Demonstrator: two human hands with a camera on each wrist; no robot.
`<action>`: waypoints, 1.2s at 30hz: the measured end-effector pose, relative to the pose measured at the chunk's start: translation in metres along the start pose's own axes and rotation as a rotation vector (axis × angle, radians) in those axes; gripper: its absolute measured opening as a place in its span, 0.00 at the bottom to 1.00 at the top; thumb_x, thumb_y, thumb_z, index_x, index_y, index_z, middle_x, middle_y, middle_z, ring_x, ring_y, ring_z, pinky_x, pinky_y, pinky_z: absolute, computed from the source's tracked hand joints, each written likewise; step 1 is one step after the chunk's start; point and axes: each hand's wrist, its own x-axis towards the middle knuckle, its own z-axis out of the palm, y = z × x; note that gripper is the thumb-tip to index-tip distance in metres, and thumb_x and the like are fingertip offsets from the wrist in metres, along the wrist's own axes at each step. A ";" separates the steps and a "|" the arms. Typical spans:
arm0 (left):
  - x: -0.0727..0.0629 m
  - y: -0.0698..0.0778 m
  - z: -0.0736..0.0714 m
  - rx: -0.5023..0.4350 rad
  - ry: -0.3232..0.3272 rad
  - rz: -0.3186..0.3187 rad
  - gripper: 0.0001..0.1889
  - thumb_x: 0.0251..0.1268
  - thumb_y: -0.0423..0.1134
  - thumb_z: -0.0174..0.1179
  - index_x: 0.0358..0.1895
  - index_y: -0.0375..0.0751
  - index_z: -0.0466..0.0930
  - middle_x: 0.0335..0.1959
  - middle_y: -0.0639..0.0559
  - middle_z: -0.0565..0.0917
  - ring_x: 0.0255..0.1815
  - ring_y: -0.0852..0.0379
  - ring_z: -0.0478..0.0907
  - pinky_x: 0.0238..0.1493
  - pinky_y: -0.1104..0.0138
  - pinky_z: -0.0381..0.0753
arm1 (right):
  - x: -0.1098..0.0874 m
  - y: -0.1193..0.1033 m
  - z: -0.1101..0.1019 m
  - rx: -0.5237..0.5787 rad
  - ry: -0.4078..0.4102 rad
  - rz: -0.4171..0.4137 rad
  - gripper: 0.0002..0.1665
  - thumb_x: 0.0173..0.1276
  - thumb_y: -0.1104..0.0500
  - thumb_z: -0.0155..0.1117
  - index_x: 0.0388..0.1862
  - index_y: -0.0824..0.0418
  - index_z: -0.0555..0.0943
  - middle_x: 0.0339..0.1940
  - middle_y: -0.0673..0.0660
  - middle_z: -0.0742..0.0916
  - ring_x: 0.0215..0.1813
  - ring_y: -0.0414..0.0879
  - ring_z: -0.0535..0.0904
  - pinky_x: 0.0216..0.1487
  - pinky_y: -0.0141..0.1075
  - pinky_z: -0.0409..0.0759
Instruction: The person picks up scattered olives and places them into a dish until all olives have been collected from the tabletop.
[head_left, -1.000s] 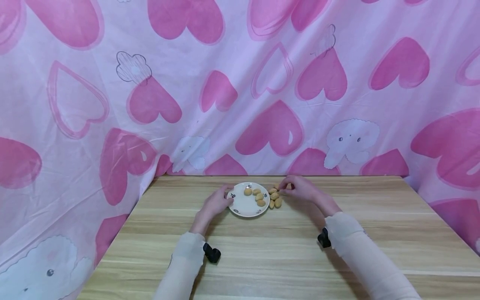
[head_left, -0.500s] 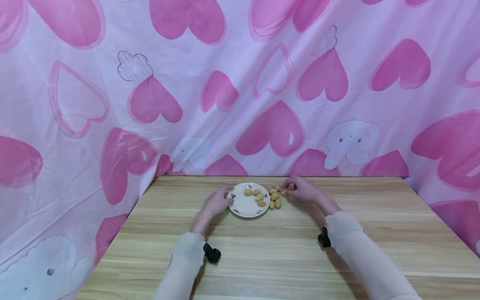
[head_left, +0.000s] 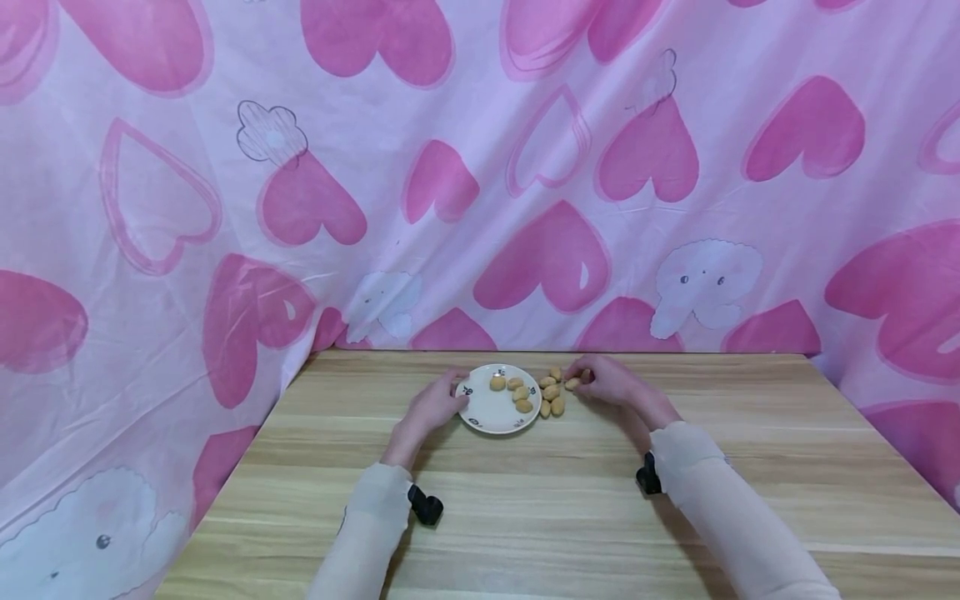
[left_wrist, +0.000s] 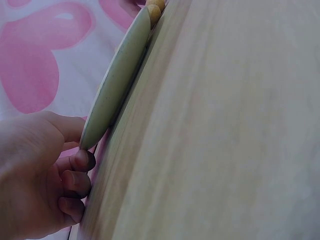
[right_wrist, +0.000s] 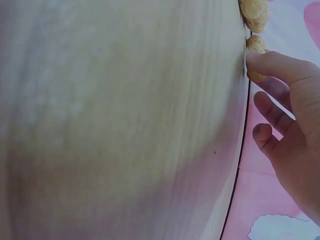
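Note:
A white round plate (head_left: 491,417) with small dark motifs rests on the table, several tan, oval, rough-shelled nuts (head_left: 521,393) on its right half. My left hand (head_left: 433,407) holds the plate's left rim, thumb and index finger at the edge; the left wrist view shows the other fingers curled below the rim. Just right of the plate lies a small cluster of the same nuts (head_left: 551,392). At the cluster's right side my right hand (head_left: 611,382) pinches a nut (right_wrist: 257,76) between thumb and index finger, close to the tabletop. Its other fingers are loosely bent.
The wood-grain table (head_left: 525,517) ends at the back against a pink curtain (head_left: 540,167) printed with hearts. Black wrist cameras (head_left: 426,505) are strapped over the pale sleeves (head_left: 742,508).
My right hand has shifted slightly right and down, and a nut now shows at its fingertips. The left hand and the plate stay in place.

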 end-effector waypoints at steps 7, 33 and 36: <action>0.000 0.000 -0.001 -0.013 -0.002 -0.002 0.28 0.66 0.40 0.59 0.70 0.47 0.69 0.40 0.49 0.81 0.35 0.55 0.75 0.38 0.63 0.72 | -0.003 -0.005 -0.002 0.016 -0.004 0.002 0.17 0.64 0.65 0.66 0.53 0.60 0.84 0.46 0.56 0.86 0.42 0.45 0.76 0.45 0.38 0.76; 0.001 0.001 -0.001 0.001 0.002 0.005 0.27 0.67 0.40 0.59 0.70 0.46 0.70 0.40 0.50 0.82 0.38 0.55 0.76 0.45 0.59 0.74 | -0.004 -0.041 0.012 -0.067 -0.008 -0.113 0.15 0.65 0.60 0.70 0.51 0.55 0.86 0.44 0.48 0.86 0.39 0.43 0.76 0.40 0.33 0.76; 0.000 0.001 -0.001 0.000 0.004 0.008 0.28 0.66 0.40 0.59 0.70 0.46 0.70 0.42 0.49 0.82 0.39 0.55 0.77 0.47 0.58 0.75 | -0.003 -0.045 0.015 -0.082 -0.011 -0.121 0.15 0.64 0.59 0.71 0.51 0.54 0.86 0.41 0.47 0.86 0.39 0.44 0.77 0.40 0.33 0.76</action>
